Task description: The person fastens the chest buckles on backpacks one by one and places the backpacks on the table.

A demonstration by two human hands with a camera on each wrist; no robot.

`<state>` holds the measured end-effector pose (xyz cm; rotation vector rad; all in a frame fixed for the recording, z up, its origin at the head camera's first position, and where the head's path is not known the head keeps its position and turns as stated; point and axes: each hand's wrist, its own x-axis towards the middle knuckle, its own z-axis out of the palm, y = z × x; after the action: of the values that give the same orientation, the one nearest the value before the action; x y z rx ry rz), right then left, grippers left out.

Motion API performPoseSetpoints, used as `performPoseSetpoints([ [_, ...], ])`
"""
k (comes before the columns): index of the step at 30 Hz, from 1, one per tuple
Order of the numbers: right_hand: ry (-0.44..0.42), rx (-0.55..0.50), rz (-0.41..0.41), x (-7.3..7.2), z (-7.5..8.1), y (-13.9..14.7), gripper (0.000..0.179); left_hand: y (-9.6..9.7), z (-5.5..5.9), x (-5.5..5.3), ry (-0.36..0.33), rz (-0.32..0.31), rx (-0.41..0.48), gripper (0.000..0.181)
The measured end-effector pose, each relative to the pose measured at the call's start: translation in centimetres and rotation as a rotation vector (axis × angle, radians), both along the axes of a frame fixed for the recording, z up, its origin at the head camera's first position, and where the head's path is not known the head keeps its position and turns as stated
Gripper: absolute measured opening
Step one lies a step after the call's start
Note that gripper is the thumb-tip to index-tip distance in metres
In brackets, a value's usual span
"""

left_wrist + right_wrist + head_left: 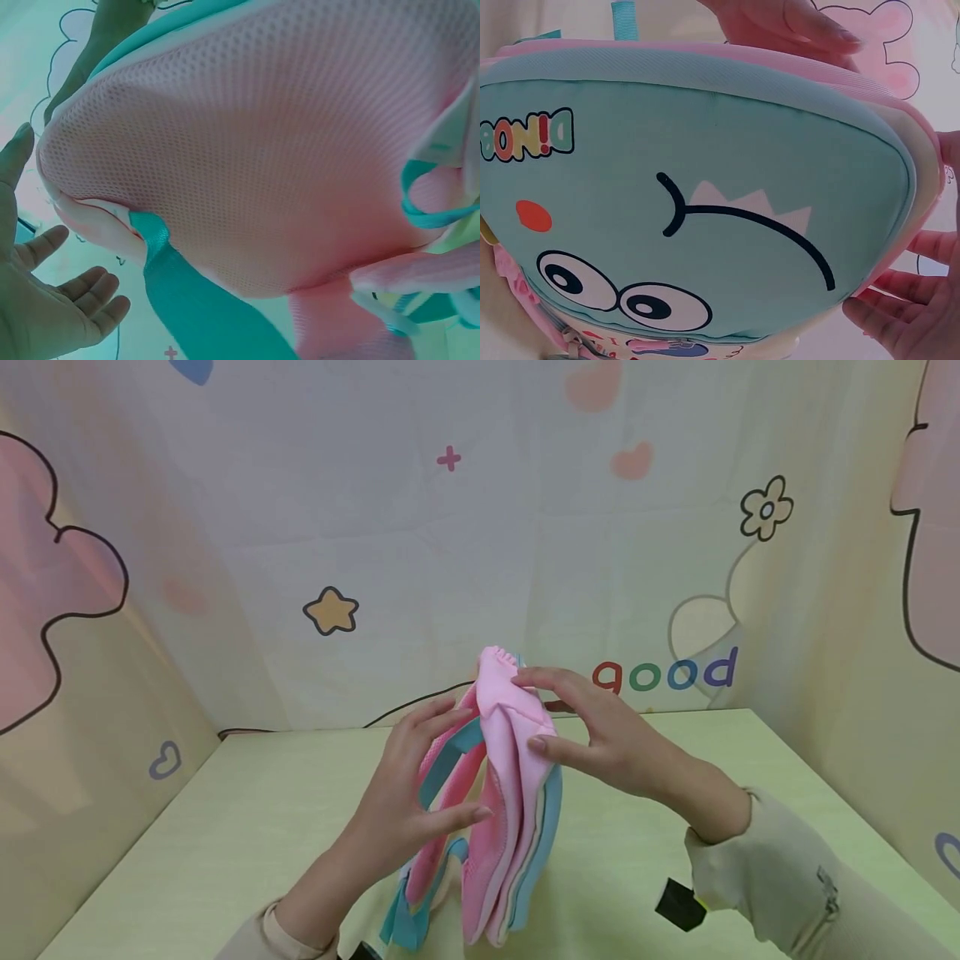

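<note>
A child's pink backpack (517, 810) stands edge-on in front of me, its shoulder straps (442, 777) on the left. Its teal front panel (727, 150) shows a cartoon face and lettering in the right wrist view. The pink mesh back (225, 165) fills much of the left wrist view, a teal webbing strap (187, 292) hanging from it. My left hand (405, 777) is spread beside the straps, fingers loosely extended. My right hand (622, 735) touches the upper side of the backpack, thumb and forefinger apart on the pink fabric.
The backpack is over a pale green tabletop (262, 810). A printed cloth backdrop (390, 527) rises behind the table and along both sides. A small black device (681, 906) sits at the right sleeve.
</note>
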<state>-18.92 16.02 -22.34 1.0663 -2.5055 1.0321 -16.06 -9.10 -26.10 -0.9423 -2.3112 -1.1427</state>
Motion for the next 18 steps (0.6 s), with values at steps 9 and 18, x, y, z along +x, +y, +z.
performPoseSetpoints([
  [9, 0.000, 0.006, -0.012, -0.1, -0.1, 0.2, 0.058, -0.6, -2.6, 0.5, -0.080, 0.167, 0.005, 0.083],
  [18, -0.012, 0.005, -0.032, -0.1, -0.3, 0.6, 0.058, -1.6, -4.7, 1.0, -0.080, 0.249, -0.012, 0.083],
])
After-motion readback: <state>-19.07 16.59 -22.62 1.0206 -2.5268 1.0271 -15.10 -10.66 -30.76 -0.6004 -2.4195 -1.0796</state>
